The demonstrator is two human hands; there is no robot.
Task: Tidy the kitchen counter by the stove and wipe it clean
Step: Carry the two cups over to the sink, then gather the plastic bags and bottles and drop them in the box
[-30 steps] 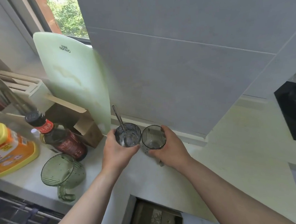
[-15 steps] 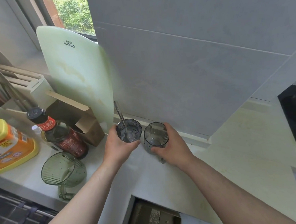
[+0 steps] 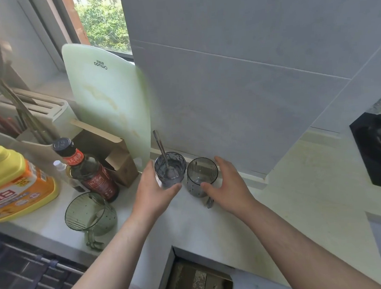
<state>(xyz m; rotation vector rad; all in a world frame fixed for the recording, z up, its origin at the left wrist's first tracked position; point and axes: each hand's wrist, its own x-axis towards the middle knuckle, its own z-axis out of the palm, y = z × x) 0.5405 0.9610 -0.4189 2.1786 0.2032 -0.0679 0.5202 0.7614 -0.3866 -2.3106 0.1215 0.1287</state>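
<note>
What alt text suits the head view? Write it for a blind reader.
A person's left hand grips a glass with a spoon and the right hand curls round an empty ribbed glass, side by side at the back of a pale counter. To their left stand a green cutting board, a sauce bottle and a yellow detergent bottle.

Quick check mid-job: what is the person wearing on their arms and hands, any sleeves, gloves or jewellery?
Nothing worn shows. The left forearm and right forearm are bare down to the picture's bottom edge, with no sleeve or cuff in sight. The left hand and right hand are ungloved; no watch, bracelet or ring is visible.
</note>
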